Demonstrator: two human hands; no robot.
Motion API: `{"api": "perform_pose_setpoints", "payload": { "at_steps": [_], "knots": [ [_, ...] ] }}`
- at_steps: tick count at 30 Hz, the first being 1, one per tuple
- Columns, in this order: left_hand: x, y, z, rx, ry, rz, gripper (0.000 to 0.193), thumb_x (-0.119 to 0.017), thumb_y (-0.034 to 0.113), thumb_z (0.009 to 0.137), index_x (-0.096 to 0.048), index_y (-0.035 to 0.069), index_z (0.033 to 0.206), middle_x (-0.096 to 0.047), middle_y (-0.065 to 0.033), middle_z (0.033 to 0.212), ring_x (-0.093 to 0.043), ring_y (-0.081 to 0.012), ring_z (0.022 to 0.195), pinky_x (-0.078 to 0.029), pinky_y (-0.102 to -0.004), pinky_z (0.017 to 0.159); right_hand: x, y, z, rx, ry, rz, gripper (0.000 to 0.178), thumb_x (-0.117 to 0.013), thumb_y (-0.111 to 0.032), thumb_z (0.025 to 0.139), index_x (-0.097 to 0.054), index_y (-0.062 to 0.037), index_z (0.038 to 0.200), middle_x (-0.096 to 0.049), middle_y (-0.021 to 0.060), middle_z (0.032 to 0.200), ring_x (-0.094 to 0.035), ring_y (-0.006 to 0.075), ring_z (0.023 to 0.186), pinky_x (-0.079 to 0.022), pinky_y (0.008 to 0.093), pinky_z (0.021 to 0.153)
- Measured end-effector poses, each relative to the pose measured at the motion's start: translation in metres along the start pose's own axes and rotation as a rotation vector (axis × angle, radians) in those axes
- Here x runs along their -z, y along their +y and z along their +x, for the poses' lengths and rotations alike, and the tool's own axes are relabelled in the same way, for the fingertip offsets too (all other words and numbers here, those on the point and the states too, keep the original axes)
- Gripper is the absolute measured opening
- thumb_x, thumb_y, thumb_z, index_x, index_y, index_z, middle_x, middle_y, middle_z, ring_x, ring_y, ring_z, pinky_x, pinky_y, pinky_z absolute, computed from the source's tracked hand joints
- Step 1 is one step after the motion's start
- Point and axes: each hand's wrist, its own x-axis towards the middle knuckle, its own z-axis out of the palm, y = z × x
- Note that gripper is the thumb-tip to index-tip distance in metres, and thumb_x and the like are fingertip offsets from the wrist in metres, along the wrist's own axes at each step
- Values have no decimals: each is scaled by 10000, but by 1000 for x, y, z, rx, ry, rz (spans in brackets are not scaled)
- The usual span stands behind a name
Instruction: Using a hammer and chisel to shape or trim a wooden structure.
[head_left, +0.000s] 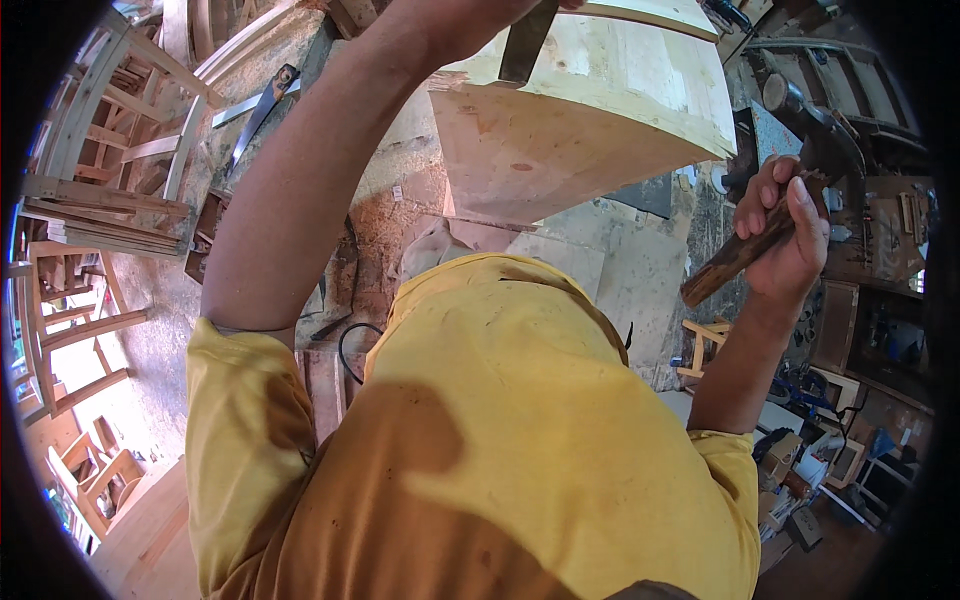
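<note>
Presently, our right hand (785, 230) is wrapped around the wooden handle of a claw hammer (828, 148), to the right of the pale wooden panel (570, 150) before us. Our left hand (485, 14) is cut by the upper border, so we cannot tell its grip; near it, a chisel (525, 48) meets the panel's edge. Left of this blade the edge is splintered, rightward smoother: we judge the work partly done. Around, sawdust dirties the floor (420, 185); leftward are a handsaw (262, 118) and wooden frames (66, 115).
</note>
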Motion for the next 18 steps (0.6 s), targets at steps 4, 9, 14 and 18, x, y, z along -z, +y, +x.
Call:
{"api": "perform_pose_setpoints", "payload": {
  "at_steps": [4, 9, 14, 18],
  "knots": [
    [4, -2, 4, 11, -174, 7, 284, -475, 318, 1026, -539, 59, 928, -535, -17, 705, -519, -99, 614, -449, -249, 584, -18, -12, 1, 69, -18, -39, 255, -544, -187, 937, -528, 17, 1088, -496, 83, 835, -501, 126, 650, -419, 262, 516],
    [9, -11, -1, 25, -75, -117, 294, -484, 325, 1022, -543, 63, 902, -521, -4, 696, -501, -94, 605, -441, -249, 573, -29, -18, 0, 132, 34, -224, 287, -586, -125, 907, -531, 19, 1149, -544, 81, 815, -520, 112, 608, -403, 231, 488],
    [2, -14, 7, 31, -56, -94, 323, -479, 344, 1023, -543, 66, 871, -501, 4, 692, -469, -89, 584, -412, -240, 542, -23, -40, 27, 167, 14, -617, 316, -593, -82, 878, -558, 14, 1178, -585, 68, 850, -499, 88, 555, -412, 211, 500],
    [10, -17, 5, 15, -23, -170, 312, -486, 331, 1022, -538, 73, 854, -492, 10, 684, -447, -75, 567, -374, -226, 512, -18, -72, 61, 290, -44, -674, 264, -623, -121, 886, -581, 9, 1112, -572, 54, 834, -525, 108, 651, -441, 250, 613]
  ]
}}
